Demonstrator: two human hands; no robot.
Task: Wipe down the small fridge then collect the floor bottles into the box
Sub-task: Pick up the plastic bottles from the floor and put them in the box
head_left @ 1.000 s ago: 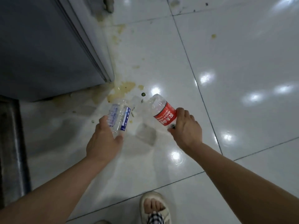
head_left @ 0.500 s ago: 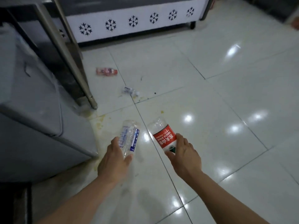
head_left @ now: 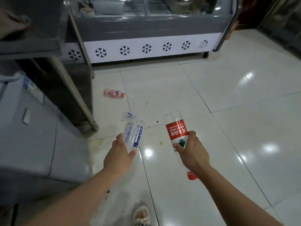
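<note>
Change: both bottles now held higher, farther from the small fridge [head_left: 29,136].
Left hand [head_left: 119,154]: fingers curled round the blue-labelled bottle [head_left: 133,133].
Right hand [head_left: 191,151]: grips the red-labelled bottle [head_left: 176,130], cap down.
Floor [head_left: 228,128]: a pink bottle [head_left: 114,93] lies near the display freezer [head_left: 146,38].

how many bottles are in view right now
3: a blue-labelled bottle held in the left hand, a red-labelled bottle in the right hand, a pink bottle lying on the floor. More may be hidden.

2 btls [head_left: 133,133] [head_left: 176,130] held, pink btl [head_left: 114,93] on floor
</note>
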